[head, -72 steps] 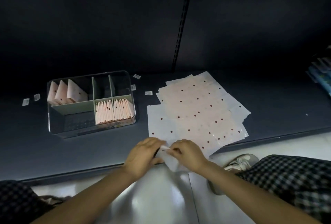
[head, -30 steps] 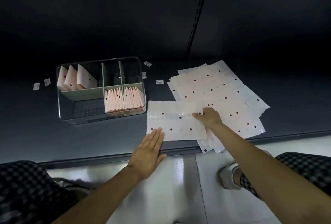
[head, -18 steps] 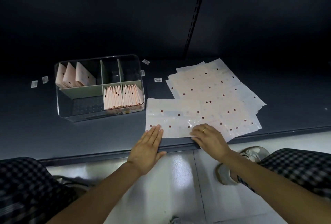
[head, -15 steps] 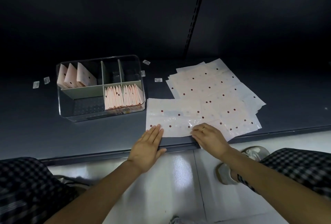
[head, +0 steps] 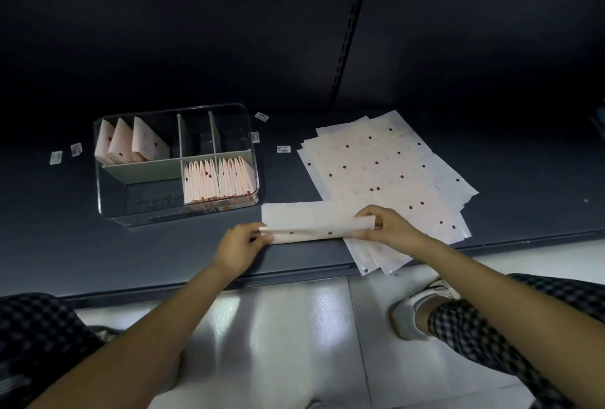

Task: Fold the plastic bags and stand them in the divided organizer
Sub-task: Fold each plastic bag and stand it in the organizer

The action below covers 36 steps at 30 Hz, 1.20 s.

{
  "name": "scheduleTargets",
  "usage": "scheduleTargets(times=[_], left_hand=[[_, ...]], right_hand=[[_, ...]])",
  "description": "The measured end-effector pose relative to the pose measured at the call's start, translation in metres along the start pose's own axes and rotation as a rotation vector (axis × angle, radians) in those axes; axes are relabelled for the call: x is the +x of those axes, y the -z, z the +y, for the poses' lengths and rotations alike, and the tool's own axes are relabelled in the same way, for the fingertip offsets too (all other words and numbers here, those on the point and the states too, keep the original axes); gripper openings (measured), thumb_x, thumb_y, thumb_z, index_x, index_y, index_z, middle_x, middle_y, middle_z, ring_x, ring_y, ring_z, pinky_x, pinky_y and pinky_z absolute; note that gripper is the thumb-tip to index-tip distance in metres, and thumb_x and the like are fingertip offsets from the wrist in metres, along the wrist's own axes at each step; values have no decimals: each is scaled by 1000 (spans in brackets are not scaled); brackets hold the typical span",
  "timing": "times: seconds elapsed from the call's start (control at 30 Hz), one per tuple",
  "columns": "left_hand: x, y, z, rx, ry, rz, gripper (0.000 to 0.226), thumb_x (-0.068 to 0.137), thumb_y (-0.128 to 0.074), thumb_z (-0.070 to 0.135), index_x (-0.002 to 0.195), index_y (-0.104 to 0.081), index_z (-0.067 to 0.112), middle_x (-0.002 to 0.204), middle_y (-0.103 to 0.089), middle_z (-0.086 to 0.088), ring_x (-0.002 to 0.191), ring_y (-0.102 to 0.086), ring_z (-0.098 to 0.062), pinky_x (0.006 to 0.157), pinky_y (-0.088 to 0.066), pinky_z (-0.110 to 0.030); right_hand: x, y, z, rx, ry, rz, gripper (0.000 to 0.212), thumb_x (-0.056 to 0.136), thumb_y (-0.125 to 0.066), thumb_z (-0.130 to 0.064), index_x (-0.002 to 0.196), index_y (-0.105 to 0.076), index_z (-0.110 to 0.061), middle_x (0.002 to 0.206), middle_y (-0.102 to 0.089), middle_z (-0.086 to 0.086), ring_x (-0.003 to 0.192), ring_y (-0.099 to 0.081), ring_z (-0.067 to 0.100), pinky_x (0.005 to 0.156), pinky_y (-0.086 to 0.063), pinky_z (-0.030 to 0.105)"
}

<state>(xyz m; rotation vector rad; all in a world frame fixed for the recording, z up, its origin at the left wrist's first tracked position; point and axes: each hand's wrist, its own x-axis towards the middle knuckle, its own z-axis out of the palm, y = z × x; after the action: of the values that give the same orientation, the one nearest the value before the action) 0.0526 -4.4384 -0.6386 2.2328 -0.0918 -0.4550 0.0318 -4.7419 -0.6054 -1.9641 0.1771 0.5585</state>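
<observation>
Left hand: my left hand (head: 240, 246) is pinching the left end of the bag being folded (head: 316, 224), thumb and fingers closed on its near edge.
Right hand: my right hand (head: 391, 227) is pinching the right end of the same bag, fingers curled over the raised fold.
Bag being folded: it is lying on the shelf (head: 49, 238) just right of and nearer than the divided organizer (head: 176, 163), its near long edge lifting and rolling over away from me; red dots are showing along the fold.
Stack of flat bags (head: 389, 176): it is lying fanned out to the right of the organizer, touching the right end of the bag I am holding; its near corners are overhanging the shelf edge.
Divided organizer: a clear box with pale green dividers; folded bags (head: 217, 179) are standing upright in its near right compartment.
Triangular folded bags (head: 131, 143): three are leaning in the organizer's far left compartment.
Labels (head: 283, 148): small white tags are lying on the shelf left and right of the organizer.
Floor (head: 278, 326): glossy white, below the shelf edge; a white shoe (head: 411, 310) is resting on it.
</observation>
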Motion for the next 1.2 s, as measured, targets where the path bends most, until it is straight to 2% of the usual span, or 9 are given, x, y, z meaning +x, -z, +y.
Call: scheduleTargets(times=[0.23,0.4,0.5,0.63,0.8,0.9,1.0,1.1,1.2], left_hand=[[10,-11,9,-121,160,133,21,90,-61,17,110,-63,10,94,-71,-6,94,-65,-24,84,-49,-33],[-3,-30,27,241,-95,462,31,87,-64,18,115,-54,8,102,-54,-12,95,-50,-31,79,-42,-42],[-3,-48,29,395,-349,225,44,92,-57,29,131,-49,12,136,-47,-9,125,-43,-34,102,-35,-41],[14,-63,15,693,-281,-22,72,96,-15,56,148,13,15,156,17,1,141,22,-14,113,19,-32],[20,-66,2,812,-247,-74,69,91,0,59,140,28,19,153,26,-1,140,28,-17,113,20,-36],[19,-68,2,822,-249,-66,70,89,3,61,137,31,19,147,33,1,133,35,-15,112,22,-37],[19,-68,3,833,-244,-71,70,93,-5,59,137,31,17,145,36,-1,132,36,-17,112,22,-38],[19,-66,2,848,-261,-89,69,95,-6,57,138,30,15,146,36,-2,135,35,-19,113,22,-39],[21,-60,-1,837,-307,-102,71,93,-4,60,138,31,17,145,38,-2,138,31,-18,115,18,-39]], right_hand=[[24,-13,4,-66,-213,267,40,90,-61,-20,57,-39,-15,60,-38,0,60,-34,14,58,-25,27],[28,-18,4,-97,-261,323,36,89,-61,-19,61,-40,-16,66,-42,3,66,-38,18,65,-30,26],[28,-19,5,-119,-262,346,37,89,-62,-20,60,-40,-18,62,-43,-1,62,-38,14,57,-30,24],[28,-19,7,-154,-262,350,41,90,-60,-20,58,-35,-18,58,-37,-3,57,-34,12,53,-26,23],[28,-30,2,-394,-343,404,22,91,-56,-26,104,-52,-8,96,-60,8,94,-54,27,76,-40,30],[25,-55,-3,-749,-20,660,37,89,-57,-24,122,-50,-7,118,-58,12,108,-51,32,87,-41,38],[35,-85,-14,-790,346,408,42,96,-45,-22,137,-45,-10,143,-45,12,133,-40,31,111,-28,41],[44,-100,-4,-952,360,77,51,103,-24,-36,150,-12,-22,158,-4,-6,147,1,17,118,7,31],[39,-82,17,-1010,279,58,62,100,-19,-48,150,5,-20,153,18,-11,144,16,11,117,13,31]])
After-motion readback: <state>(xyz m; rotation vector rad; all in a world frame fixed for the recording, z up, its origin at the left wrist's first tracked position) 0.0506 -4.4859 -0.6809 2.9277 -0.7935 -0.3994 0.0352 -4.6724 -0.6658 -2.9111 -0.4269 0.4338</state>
